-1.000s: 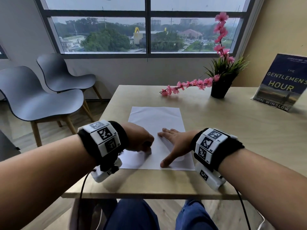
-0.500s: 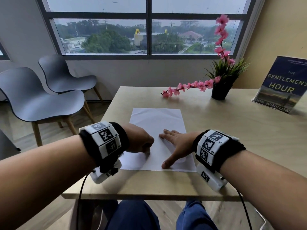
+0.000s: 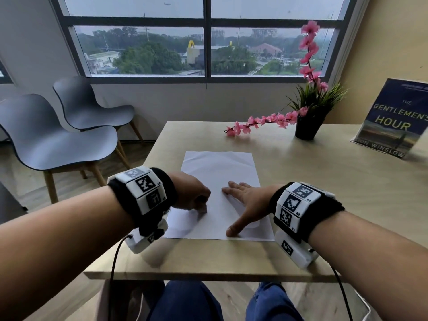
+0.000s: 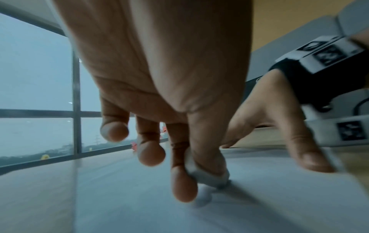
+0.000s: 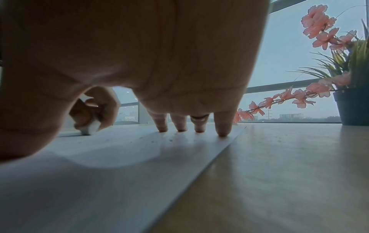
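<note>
A white sheet of paper [image 3: 217,172] lies flat on the wooden table [image 3: 324,181] in front of me. My left hand [image 3: 192,195] pinches a small white eraser [image 4: 207,175] between thumb and index finger and presses it on the sheet's left half; the eraser [image 5: 90,126] also shows in the right wrist view. My right hand [image 3: 245,202] lies flat on the paper's right half, fingers [image 5: 222,124] straight and spread, thumb near the sheet's near edge. Small dark crumbs speckle the paper [image 5: 119,157] by the fingertips.
A black pot with pink flowers [image 3: 308,126] stands at the back right of the table, one flowered stem reaching left. A book [image 3: 393,121] leans against the yellow wall at far right. Two grey chairs [image 3: 58,137] stand left of the table under the window.
The left hand with the eraser has shifted very slightly on the sheet. The right hand stays pressed flat in the same spot.
</note>
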`<state>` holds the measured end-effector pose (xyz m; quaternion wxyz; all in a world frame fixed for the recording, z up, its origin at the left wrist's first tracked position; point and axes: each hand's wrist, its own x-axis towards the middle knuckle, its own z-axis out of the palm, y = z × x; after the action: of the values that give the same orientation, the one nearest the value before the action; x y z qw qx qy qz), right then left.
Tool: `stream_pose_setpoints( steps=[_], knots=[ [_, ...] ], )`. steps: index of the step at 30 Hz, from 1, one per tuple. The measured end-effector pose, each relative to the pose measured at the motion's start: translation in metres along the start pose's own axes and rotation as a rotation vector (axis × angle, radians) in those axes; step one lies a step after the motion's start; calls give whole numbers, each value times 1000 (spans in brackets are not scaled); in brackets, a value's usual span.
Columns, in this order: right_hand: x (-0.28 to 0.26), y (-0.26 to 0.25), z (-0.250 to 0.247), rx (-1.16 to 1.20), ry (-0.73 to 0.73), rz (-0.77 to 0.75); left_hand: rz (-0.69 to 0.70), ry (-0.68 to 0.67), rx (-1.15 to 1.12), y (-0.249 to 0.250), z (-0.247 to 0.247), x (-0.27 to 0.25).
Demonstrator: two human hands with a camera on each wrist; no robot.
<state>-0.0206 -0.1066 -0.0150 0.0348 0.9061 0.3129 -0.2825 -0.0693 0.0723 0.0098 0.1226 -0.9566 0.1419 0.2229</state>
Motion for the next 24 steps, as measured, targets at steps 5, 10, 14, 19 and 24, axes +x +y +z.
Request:
stream_pose_setpoints(
  steps=[5,10,14,19,24],
  knots=[
    [2,1,0,2,-3,7,-47,16,11,-7,-1,2],
    [1,1,-1,2,3,8,15,-23,-13,-4,6,-5],
    [-5,0,-2,-19,31,8,-36,0,-80,-11,7,-9],
    [-9,0,-9,-49,73,9,5,24,-48,4,4,-4],
    [-3,-7,-5,-128,-17,27,-2,31,-50,15,-3,6]
  ],
)
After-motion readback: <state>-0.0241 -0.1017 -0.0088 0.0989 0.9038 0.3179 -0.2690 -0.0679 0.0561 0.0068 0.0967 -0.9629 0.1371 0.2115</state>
